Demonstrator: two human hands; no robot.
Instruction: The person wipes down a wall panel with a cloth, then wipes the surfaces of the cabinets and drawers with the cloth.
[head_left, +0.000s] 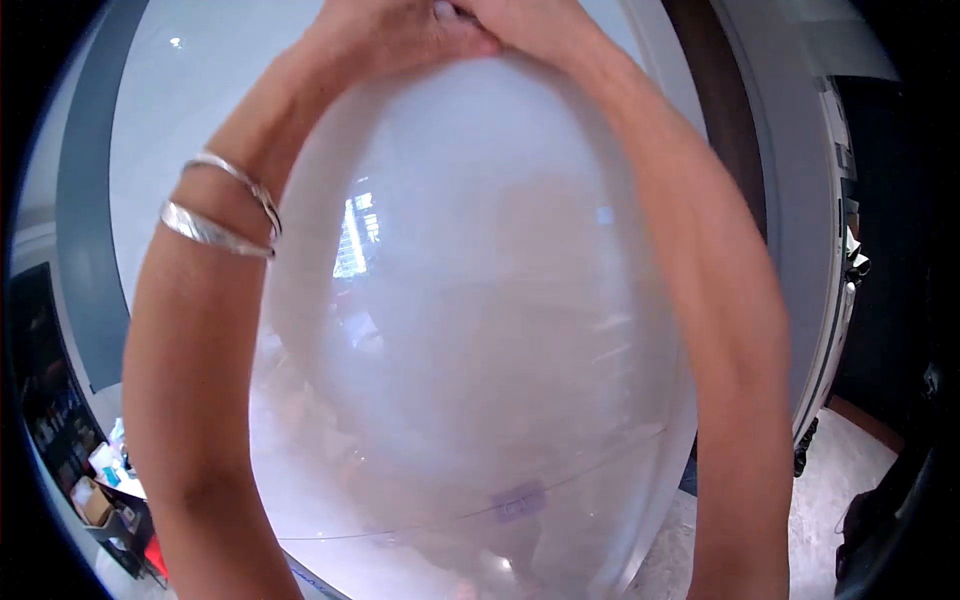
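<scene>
Nearest, the person's bare forearms rise on both sides of a large translucent balloon [480, 300], which fills the middle of the view; two silvery bracelets [205, 228] circle the left forearm [200, 380]. The left hand [405, 35] and right hand [535, 22] meet at the balloon's top end, partly cut off by the upper edge; whether their grip is clenched on it or merely resting cannot be told. The balloon's glossy skin carries a bright, window-like reflection [355, 235]. Behind it spreads a broad white surface [210, 85], with a grey strip [85, 200] at left and a dark brown strip [725, 110] at right. Pale floor [840, 480] shows at lower right. Farther off, lower left, a cardboard box [93, 503] stands near a cluttered table [128, 486]; its contents are too small to tell.
</scene>
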